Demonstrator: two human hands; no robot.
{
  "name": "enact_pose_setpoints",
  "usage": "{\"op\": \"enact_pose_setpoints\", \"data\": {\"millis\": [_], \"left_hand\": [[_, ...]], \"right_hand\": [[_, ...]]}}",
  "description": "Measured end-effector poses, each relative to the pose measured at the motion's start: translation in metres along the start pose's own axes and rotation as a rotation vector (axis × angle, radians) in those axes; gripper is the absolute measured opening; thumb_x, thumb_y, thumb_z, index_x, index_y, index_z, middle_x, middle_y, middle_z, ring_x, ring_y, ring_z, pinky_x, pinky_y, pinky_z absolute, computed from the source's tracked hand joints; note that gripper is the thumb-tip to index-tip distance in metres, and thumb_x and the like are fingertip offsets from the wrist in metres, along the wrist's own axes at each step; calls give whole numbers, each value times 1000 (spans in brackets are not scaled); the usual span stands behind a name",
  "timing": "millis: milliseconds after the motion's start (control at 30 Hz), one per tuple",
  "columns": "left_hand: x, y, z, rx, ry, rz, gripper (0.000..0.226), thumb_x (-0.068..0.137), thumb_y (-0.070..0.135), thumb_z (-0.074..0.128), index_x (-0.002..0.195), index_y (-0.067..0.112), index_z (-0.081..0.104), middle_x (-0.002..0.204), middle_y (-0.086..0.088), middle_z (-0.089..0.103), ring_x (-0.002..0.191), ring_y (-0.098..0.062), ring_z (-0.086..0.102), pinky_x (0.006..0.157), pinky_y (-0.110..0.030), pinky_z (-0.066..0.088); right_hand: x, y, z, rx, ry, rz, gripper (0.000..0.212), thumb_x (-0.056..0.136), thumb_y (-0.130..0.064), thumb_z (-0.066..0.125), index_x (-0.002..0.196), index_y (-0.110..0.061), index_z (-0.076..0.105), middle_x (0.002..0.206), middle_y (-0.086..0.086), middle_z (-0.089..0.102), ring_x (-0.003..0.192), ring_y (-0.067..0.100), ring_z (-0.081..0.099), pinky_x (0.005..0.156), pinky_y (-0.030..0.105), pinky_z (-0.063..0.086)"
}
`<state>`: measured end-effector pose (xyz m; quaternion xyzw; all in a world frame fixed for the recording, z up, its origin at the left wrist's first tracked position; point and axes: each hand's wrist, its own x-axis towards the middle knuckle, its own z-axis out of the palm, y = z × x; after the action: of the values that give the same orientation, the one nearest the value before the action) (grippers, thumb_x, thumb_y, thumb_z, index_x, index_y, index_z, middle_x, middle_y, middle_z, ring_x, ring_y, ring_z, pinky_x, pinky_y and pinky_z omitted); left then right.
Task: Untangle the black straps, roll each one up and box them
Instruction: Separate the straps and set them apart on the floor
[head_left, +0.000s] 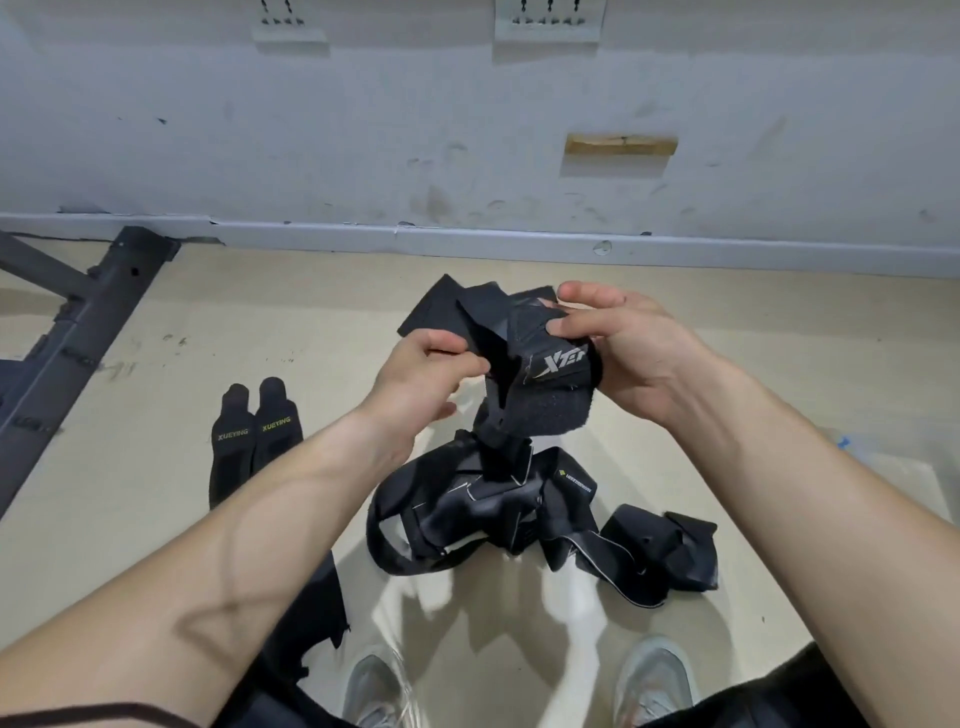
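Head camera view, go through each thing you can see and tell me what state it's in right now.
left hand: fingers pinch the lifted strap.
right hand: fingers grip the lifted strap.
lifted strap: raised, unrolled, lower end hanging into the strap pile.
strap pile: on the floor, tangled.
XUEYING straps: two, flat on the floor, side by side, apart from the pile.

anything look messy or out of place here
Yes. The black straps on the floor lie in a knotted heap, looped through one another. The held strap, gripped by the left hand and right hand, hangs down into that heap, not yet free. Only the two XUEYING straps at left lie flat, side by side.
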<state>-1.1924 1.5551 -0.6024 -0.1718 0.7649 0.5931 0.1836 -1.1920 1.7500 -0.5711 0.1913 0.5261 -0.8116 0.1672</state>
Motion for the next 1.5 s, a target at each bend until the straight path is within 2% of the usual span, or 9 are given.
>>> {"op": "enact_pose_setpoints", "data": {"millis": [67,167,333,600,867,1033,1167,1267,1500], "left_hand": [[7,-4,7,29,79,-35,51,80,28,84,117,24,50,118,0,55,104,-15,58,88,-38,55],[14,-4,11,-311,-152,-278,84,73,27,90,140,23,38,132,-9,55,108,-27,67,83,-46,61],[22,-5,16,-372,-115,-170,50,84,25,82,127,23,57,110,-1,72,79,-14,64,63,-25,46],[47,-14,-16,-80,241,3,31,86,10,79,107,21,60,91,-5,64,69,-17,55,63,-27,45],[44,0,-26,-254,14,132,25,96,5,63,112,24,60,97,-1,65,84,-21,63,66,-30,51],[35,6,-18,-245,-102,246,56,97,-5,57,139,31,48,118,-1,73,97,-21,70,83,-42,58],[29,6,-9,-245,-243,240,72,98,-10,54,156,23,26,119,-7,74,97,-22,73,81,-33,59],[23,6,-5,-204,-369,289,58,94,-18,49,145,9,47,119,-13,73,105,-24,70,90,-33,57],[17,2,1,54,-280,355,45,91,-20,50,101,19,71,90,12,78,89,-4,72,77,-20,54]], "right_hand": [[2,0,-2,15,-59,1,33,86,18,57,97,-13,63,100,11,73,77,24,70,71,31,57],[6,0,-8,20,-72,7,34,87,17,56,99,-14,64,98,13,73,75,24,68,71,31,56],[5,-4,-14,34,0,18,32,87,14,56,100,-15,64,78,8,69,60,19,64,57,24,52],[7,-20,-31,130,253,-108,29,86,13,54,85,-15,63,74,6,63,57,16,65,49,21,49],[11,-9,-31,-133,224,-88,32,84,14,50,88,-16,63,69,6,63,58,19,61,53,25,49],[9,2,-29,-547,215,-77,37,86,9,46,84,-19,70,82,10,66,64,21,57,54,24,45],[11,6,-23,-580,203,-67,23,89,-1,55,92,-9,77,86,7,71,76,23,64,70,29,49],[8,8,-15,-493,139,-87,25,89,-18,69,94,6,75,80,9,73,70,23,66,67,30,48],[3,4,-15,-327,-17,-151,31,100,-23,56,82,-11,77,86,8,76,75,19,69,68,28,52]]}}
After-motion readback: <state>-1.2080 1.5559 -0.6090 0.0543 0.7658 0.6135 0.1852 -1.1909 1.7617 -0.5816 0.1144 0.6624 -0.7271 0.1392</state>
